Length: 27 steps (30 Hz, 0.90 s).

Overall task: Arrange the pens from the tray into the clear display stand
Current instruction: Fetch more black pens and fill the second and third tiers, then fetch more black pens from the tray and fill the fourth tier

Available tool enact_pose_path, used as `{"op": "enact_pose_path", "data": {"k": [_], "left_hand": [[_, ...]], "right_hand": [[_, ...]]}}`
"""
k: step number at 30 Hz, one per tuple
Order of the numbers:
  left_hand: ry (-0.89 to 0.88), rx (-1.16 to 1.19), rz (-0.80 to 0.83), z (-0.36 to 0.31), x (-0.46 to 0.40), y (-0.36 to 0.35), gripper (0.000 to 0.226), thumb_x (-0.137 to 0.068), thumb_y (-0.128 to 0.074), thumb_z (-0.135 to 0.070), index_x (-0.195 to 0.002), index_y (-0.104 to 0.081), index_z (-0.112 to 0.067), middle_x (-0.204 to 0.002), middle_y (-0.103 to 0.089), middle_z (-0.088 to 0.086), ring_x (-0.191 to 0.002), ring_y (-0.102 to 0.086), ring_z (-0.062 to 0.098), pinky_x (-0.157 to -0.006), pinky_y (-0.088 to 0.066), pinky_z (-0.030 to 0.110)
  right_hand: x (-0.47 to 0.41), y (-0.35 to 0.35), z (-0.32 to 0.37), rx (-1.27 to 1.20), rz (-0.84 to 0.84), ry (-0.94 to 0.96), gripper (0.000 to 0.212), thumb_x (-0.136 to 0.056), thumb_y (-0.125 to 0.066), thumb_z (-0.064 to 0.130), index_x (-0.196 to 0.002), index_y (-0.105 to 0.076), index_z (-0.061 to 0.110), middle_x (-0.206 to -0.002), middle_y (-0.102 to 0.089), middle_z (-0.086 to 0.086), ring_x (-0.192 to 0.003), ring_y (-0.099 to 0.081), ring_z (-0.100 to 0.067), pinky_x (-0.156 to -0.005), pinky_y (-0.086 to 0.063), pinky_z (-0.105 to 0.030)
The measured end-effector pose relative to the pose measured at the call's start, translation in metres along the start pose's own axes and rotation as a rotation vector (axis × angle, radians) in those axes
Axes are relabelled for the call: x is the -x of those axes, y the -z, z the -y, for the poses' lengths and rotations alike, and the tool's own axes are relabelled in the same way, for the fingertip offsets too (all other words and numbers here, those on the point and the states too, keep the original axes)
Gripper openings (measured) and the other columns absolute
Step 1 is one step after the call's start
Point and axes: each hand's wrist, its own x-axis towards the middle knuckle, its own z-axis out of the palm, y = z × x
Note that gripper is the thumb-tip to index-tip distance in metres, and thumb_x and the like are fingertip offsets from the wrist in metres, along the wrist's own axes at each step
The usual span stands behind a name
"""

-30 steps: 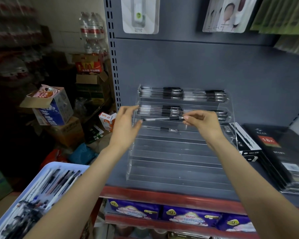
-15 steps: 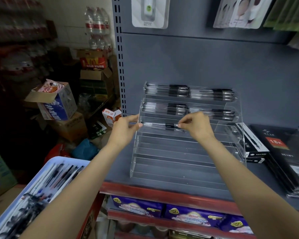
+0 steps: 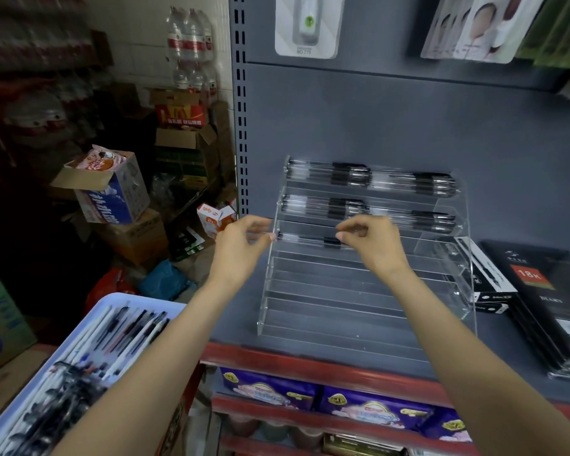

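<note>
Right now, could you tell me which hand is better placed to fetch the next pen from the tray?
Left. The left hand hangs on the tray's side, beside the display stand; the right hand would have to cross over.

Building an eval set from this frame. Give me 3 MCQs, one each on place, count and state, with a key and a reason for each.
1. Where does the tray of loose pens sit relative to the clear stand?
A. lower left of it
B. on top of it
C. to its right

2. How many tiers of the stand hold pens?
A. one
B. three
C. six

3. What is the state of the pen on the third tier down?
A. standing upright
C. lying flat along the tier, left hand and right hand at its ends
B. still in the tray

Key: 1 A, the blue tray is at the lower left corner while the stand is on the grey shelf. 2 B, the top two tiers are packed and the third has one pen. 3 C, it lies horizontal with fingertips at both ends.
</note>
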Motion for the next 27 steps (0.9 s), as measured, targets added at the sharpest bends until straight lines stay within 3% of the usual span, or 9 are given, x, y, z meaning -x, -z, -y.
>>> {"op": "enact_pose_path", "data": {"k": [5,10,14,17,20,23,27], "left_hand": [[-0.045,0.016,-0.020,0.018,0.016,0.042,0.016,-0.088,-0.062,-0.014,-0.104,-0.066,-0.015,-0.087,-0.064,-0.012,-0.080,-0.058,-0.004,-0.068,-0.042,0.000],[-0.020,-0.044,-0.010,0.072,0.054,0.109,0.012,-0.092,-0.056,-0.016,-0.101,-0.064,-0.017,-0.079,-0.060,-0.011,-0.074,-0.056,-0.002,-0.060,-0.041,0.004],[0.085,-0.113,0.109,0.143,0.088,0.168,0.018,-0.095,-0.053,-0.018,-0.109,-0.063,-0.013,-0.092,-0.062,0.001,-0.080,-0.055,0.011,-0.061,-0.039,0.008],[0.172,-0.153,0.207,0.198,0.112,0.210,0.019,-0.094,-0.054,-0.015,-0.108,-0.064,-0.011,-0.091,-0.065,0.004,-0.084,-0.059,0.017,-0.065,-0.039,0.013],[0.271,-0.191,0.319,0.243,0.136,0.246,0.017,-0.093,-0.054,-0.010,-0.106,-0.063,-0.008,-0.095,-0.066,0.008,-0.084,-0.058,0.019,-0.061,-0.038,0.011],[0.297,-0.274,0.425,0.277,0.156,0.268,0.024,-0.094,-0.052,-0.012,-0.117,-0.059,-0.008,-0.117,-0.062,0.009,-0.102,-0.058,0.021,-0.078,-0.039,0.014],[0.171,-0.484,0.574,0.311,0.167,0.274,0.044,-0.095,-0.052,-0.025,-0.137,-0.044,-0.015,-0.144,-0.043,0.001,-0.128,-0.044,0.019,-0.096,-0.031,0.018]], "right_hand": [[0.031,-0.035,0.050,-0.172,-0.002,0.039,0.007,-0.082,-0.068,0.014,-0.087,-0.071,0.019,-0.080,-0.066,0.012,-0.074,-0.060,-0.002,-0.066,-0.042,-0.001],[0.084,-0.115,0.112,-0.234,0.096,0.066,0.012,-0.086,-0.062,0.011,-0.094,-0.070,0.014,-0.084,-0.066,0.006,-0.077,-0.059,-0.006,-0.068,-0.042,-0.003],[0.129,-0.199,0.148,-0.231,0.223,0.007,0.013,-0.088,-0.059,0.010,-0.098,-0.068,0.010,-0.086,-0.065,0.003,-0.075,-0.057,-0.004,-0.068,-0.042,-0.005],[0.164,-0.258,0.164,-0.175,0.356,-0.079,0.021,-0.092,-0.054,0.008,-0.111,-0.064,0.005,-0.106,-0.066,-0.006,-0.089,-0.060,-0.013,-0.077,-0.044,-0.009],[0.194,-0.307,0.173,-0.082,0.506,-0.186,0.027,-0.097,-0.049,0.011,-0.122,-0.057,0.009,-0.126,-0.059,-0.007,-0.113,-0.056,-0.020,-0.099,-0.041,-0.021],[0.216,-0.344,0.175,0.045,0.535,-0.231,0.035,-0.096,-0.050,0.014,-0.132,-0.050,0.012,-0.138,-0.049,-0.008,-0.117,-0.054,-0.026,-0.104,-0.039,-0.036],[0.232,-0.374,0.167,0.256,0.587,-0.267,0.051,-0.096,-0.051,0.016,-0.144,-0.034,0.015,-0.146,-0.038,-0.009,-0.112,-0.057,-0.028,-0.096,-0.046,-0.041]]}}
